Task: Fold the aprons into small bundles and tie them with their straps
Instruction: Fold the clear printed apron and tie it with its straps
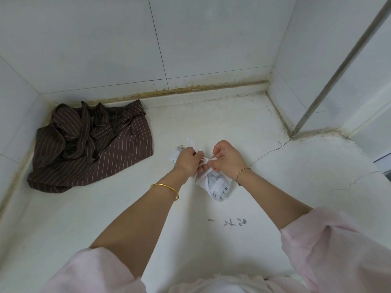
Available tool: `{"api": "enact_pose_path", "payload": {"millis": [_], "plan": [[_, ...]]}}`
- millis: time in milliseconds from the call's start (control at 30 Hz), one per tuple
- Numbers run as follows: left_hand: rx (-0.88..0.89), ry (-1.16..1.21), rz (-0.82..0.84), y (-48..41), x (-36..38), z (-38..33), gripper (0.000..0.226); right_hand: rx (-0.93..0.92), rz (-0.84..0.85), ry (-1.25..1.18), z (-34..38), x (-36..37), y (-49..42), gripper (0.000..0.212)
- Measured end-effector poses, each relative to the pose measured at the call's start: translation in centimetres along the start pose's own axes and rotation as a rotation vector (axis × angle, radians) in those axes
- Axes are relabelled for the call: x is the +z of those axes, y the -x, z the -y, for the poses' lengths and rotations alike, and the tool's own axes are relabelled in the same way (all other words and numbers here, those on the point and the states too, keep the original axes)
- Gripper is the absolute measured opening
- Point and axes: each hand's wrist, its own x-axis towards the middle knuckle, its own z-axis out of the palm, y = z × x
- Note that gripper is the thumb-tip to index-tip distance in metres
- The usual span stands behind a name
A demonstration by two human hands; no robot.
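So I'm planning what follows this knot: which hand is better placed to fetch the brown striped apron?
Left, probably. The brown striped apron lies on the side of the left hand; the right hand would have to cross the white bundle. Both pinch straps.

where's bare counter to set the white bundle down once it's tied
Free: counter between the brown striped apron and the right wall, beyond the left hand and right hand; also right of the white bundle, around the crack. Crowded: the back-left corner, under that apron.
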Motion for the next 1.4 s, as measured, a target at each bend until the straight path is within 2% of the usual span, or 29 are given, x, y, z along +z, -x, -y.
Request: {"api": "enact_pose_path", "payload": {"millis": [167, 233, 300, 400, 467, 533, 633, 800, 967, 1100, 1267, 1400], "plan": [[0.015, -0.084, -0.019, -0.4, -0.5, -0.1, 0.022, -0.204, 0.003, 0.149, -0.6, 0.8, 0.4, 0.012], [0.028, -0.081, -0.036, -0.3, -0.7, -0.4, 0.025, -0.254, -0.019, 0.224, -1.0, 1.0, 0.1, 0.013], [0.031, -0.007, -0.054, -0.2, -0.7, -0.7, 0.008, -0.258, -0.013, 0.314, -1.2, 1.0, -0.2, 0.015], [0.048, -0.013, -0.026, -0.1, -0.4, -0.9, 0.035, -0.177, 0.035, 0.353, -0.7, 0.9, -0.5, 0.018], [0.197, -0.13, -0.022, 0.0, -0.2, -0.8, 0.032, -0.081, 0.056, 0.211, -0.1, 0.8, -0.5, 0.022], [0.316, -0.232, -0.039, -0.1, -0.1, -0.5, 0.02, 0.065, 0.054, -0.046, 0.1, 0.5, -0.8, 0.026], [0.369, -0.299, -0.031, -0.4, 0.1, 0.0, 0.008, 0.22, 0.036, -0.31, -0.4, 0.1, -0.9, 0.027], [0.343, -0.531, -0.028, -0.6, 0.2, 0.6, 0.02, 0.302, 0.021, -0.512, -0.9, -0.2, -0.9, 0.021], [0.36, -0.433, 0.037, -0.5, 0.0, 0.1, 0.02, 0.322, -0.009, -0.506, -0.9, -0.7, -1.0, 0.02], [0.27, -0.426, 0.058, -0.1, -0.4, 0.2, 0.017, 0.268, -0.045, -0.437, -1.1, -0.8, -1.1, 0.019], [0.194, -0.582, -0.001, -0.6, -1.1, 0.1, 0.018, 0.247, -0.09, -0.335, -1.6, -1.4, -1.3, 0.022], [0.115, -0.677, 0.019, -0.7, -1.8, 0.4, 0.021, 0.274, -0.225, -0.195, -2.6, -2.2, -1.5, 0.029]]}}
